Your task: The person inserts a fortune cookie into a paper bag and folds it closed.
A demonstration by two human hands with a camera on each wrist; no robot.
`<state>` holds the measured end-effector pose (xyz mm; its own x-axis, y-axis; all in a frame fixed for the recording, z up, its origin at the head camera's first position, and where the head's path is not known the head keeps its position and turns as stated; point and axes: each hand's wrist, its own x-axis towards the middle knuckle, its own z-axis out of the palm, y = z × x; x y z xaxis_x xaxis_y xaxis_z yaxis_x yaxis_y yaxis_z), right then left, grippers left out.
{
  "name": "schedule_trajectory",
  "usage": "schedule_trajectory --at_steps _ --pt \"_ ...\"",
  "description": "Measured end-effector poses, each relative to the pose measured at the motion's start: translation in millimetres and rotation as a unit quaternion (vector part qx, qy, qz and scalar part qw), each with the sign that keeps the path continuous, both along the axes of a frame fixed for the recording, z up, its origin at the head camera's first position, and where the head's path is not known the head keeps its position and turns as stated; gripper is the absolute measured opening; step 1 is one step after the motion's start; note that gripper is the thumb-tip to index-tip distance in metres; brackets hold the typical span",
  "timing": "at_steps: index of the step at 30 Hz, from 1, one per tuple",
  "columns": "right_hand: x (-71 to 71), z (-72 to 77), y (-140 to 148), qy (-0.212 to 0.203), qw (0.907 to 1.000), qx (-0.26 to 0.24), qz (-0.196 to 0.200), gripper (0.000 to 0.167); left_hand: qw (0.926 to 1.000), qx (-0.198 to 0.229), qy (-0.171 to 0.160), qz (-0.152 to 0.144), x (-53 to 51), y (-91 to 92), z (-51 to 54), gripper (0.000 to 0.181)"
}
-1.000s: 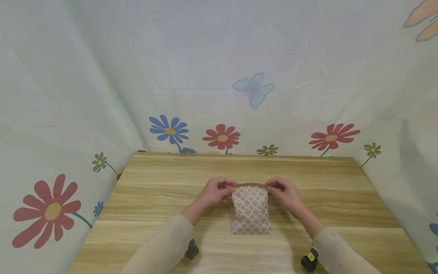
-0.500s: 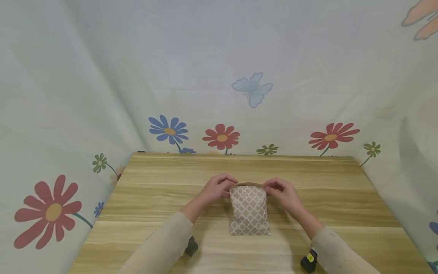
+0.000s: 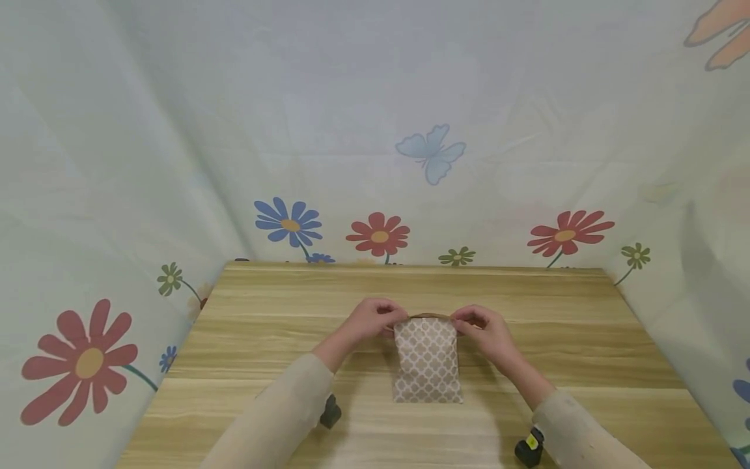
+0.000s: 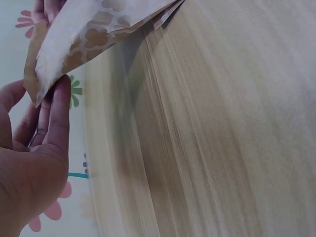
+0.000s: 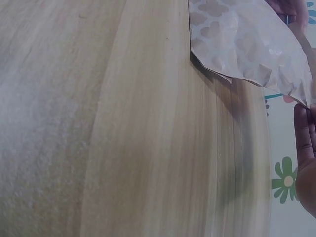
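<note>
A small brown paper bag [image 3: 429, 361] with a white lattice pattern is in front of me over the table, its plain brown top edge at the far end. My left hand [image 3: 372, 319] pinches the top left corner between thumb and fingers. At the top right corner, my right hand [image 3: 483, 329] holds the edge the same way. In the left wrist view, the bag's pointed corner lies between the thumb and fingers of the left hand [image 4: 37, 163]. The right wrist view cuts off part of the right hand [image 5: 307, 163] at the frame's edge. What the bag contains is hidden.
The bag is over a wood-grain table [image 3: 263, 306]. Behind it and at both sides hangs a pale cloth backdrop [image 3: 328, 130] printed with flowers and a butterfly. Dark wrist devices, one by the left sleeve [image 3: 281, 407] and one by the right sleeve [image 3: 577, 423], show under the forearms.
The bag has shifted slightly left since a second ago. My left hand has changed its hold a little at the corner, while the right hand has stayed almost still.
</note>
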<state>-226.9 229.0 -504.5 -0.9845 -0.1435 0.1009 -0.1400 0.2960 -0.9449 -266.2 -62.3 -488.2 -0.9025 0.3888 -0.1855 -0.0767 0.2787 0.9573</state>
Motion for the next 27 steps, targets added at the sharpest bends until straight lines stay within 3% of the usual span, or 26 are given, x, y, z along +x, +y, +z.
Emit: schedule_trajectory --at_steps 27 --pt "3.2 1.6 -0.8 -0.005 1.0 0.005 -0.004 0.014 0.9985 -0.025 0.033 -0.035 2.1 -2.3 -1.0 0.014"
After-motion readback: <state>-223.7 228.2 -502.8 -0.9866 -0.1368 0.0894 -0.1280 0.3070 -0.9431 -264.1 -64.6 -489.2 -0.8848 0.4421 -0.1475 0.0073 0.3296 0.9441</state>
